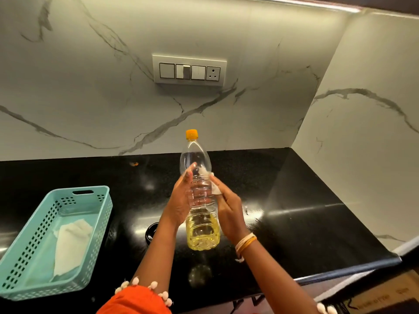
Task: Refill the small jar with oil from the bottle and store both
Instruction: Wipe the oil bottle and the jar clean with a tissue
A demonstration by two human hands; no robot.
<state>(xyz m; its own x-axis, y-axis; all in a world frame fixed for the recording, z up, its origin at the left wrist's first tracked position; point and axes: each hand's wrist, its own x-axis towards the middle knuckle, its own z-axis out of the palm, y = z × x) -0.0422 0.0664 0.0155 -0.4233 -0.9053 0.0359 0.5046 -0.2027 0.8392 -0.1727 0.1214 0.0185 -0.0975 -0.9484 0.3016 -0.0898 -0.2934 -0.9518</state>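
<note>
I hold a clear plastic oil bottle (199, 189) with an orange cap (191, 134) upright above the black counter (294, 211). Yellow oil fills roughly its bottom third. My left hand (181, 200) grips the bottle's left side around the middle. My right hand (227, 209) pinches a small white tissue (215, 189) and presses it against the bottle's right side. A dark round object (151, 232), possibly the small jar, shows just behind my left forearm and is mostly hidden.
A teal perforated basket (95, 234) stands on the counter at the left with a folded white cloth (70, 248) inside. A switch panel (189, 70) sits on the marble back wall. A side wall closes the counter on the right.
</note>
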